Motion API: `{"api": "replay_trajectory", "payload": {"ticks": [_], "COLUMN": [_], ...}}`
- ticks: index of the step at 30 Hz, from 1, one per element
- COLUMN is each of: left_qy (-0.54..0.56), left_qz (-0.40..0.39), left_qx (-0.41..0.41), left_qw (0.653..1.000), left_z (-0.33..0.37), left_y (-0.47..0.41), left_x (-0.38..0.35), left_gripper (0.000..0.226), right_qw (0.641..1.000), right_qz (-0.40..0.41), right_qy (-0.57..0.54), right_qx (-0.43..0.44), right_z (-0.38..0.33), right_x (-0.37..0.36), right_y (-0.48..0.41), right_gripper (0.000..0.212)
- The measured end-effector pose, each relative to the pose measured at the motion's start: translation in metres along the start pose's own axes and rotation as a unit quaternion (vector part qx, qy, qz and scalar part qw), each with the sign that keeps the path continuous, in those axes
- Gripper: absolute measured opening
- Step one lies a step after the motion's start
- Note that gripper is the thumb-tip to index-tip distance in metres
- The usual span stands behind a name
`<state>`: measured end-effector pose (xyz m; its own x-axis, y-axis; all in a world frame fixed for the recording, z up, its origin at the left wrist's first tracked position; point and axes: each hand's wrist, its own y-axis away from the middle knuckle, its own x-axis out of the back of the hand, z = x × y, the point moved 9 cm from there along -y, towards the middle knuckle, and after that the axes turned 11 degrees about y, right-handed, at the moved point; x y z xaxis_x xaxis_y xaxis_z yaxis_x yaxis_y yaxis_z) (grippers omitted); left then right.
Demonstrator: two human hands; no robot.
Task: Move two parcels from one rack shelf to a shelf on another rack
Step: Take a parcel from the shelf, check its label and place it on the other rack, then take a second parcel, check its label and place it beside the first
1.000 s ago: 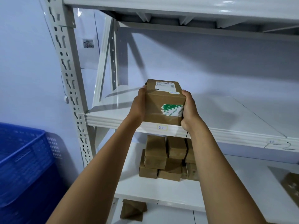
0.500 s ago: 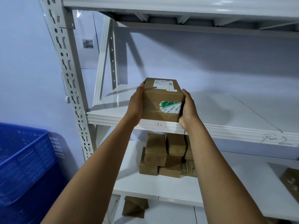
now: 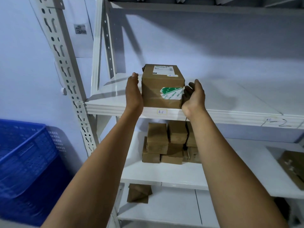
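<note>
A brown cardboard parcel (image 3: 162, 86) with a white label on top and a torn green-and-white sticker on its front rests at the front edge of a white rack shelf (image 3: 230, 99). My left hand (image 3: 133, 92) is flat beside the parcel's left face, fingers straight, close to it or just touching. To the right, my right hand (image 3: 194, 96) is cupped with fingers apart, a small gap separating it from the parcel. Neither hand grips the box.
Several brown parcels (image 3: 171, 142) are stacked on the shelf below. Another parcel (image 3: 139, 193) lies on the lowest shelf, and one (image 3: 292, 165) at the right edge. A blue plastic crate (image 3: 24, 162) stands at the left, past the perforated rack post (image 3: 65, 63).
The parcel went from being held between both hands to resting on the shelf. Both hands have let go and opened away from its sides.
</note>
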<state>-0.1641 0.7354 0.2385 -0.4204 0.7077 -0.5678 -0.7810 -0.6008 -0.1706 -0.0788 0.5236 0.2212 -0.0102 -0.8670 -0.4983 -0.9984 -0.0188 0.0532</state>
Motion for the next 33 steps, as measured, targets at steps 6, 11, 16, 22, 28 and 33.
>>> {"api": "replay_trajectory", "payload": {"ticks": [6, 11, 16, 22, 28, 33], "left_qy": [0.022, 0.043, 0.054, 0.064, 0.077, 0.050], "left_qz": [0.125, 0.127, 0.145, 0.135, 0.089, 0.061], "left_qx": [-0.110, -0.131, -0.142, -0.105, -0.058, 0.029], "left_qw": [0.986, 0.982, 0.978, 0.983, 0.991, 0.997], "left_z": [0.018, 0.005, -0.017, -0.080, -0.167, -0.266], "left_y": [0.019, 0.065, 0.127, 0.216, 0.307, 0.379], "left_x": [0.028, 0.011, -0.033, -0.108, -0.207, -0.287], "left_gripper": [0.039, 0.046, 0.050, 0.051, 0.054, 0.035], "right_qw": [0.997, 0.996, 0.995, 0.986, 0.971, 0.962], "right_qz": [0.021, -0.047, -0.091, -0.069, 0.010, 0.069], "right_qy": [-0.080, -0.067, -0.006, 0.147, 0.235, 0.258], "right_qx": [-0.005, -0.036, -0.037, -0.024, -0.041, -0.066], "right_z": [-0.005, -0.010, -0.027, -0.065, -0.117, -0.140], "right_x": [0.013, 0.026, 0.062, 0.174, 0.354, 0.488], "right_y": [0.011, 0.033, 0.054, 0.069, 0.076, 0.080], "right_gripper": [0.032, 0.038, 0.061, 0.056, 0.050, 0.047]}}
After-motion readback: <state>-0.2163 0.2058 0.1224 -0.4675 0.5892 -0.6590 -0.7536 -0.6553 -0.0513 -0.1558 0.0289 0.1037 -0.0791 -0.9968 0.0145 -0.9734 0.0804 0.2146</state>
